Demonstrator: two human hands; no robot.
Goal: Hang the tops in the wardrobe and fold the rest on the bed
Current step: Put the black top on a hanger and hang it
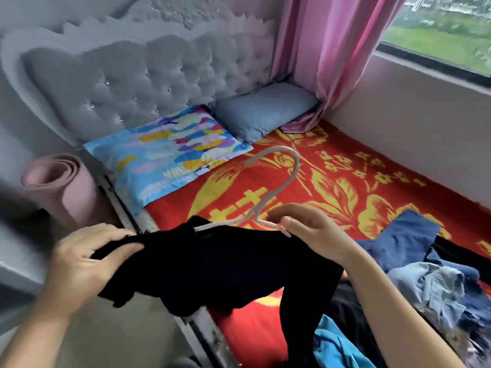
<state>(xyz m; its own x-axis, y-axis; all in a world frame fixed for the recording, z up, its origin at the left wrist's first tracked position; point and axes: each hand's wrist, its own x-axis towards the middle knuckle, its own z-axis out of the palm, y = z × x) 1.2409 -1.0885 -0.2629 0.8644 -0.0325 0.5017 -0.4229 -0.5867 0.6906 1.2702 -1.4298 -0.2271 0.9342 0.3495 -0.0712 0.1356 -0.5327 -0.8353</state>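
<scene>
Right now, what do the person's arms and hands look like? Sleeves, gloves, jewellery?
Left hand and right hand are bare: no gloves, no rings or markings visible. Left forearm and right forearm are also uncovered to the frame edge: no sleeve, watch or bracelet in view.
</scene>
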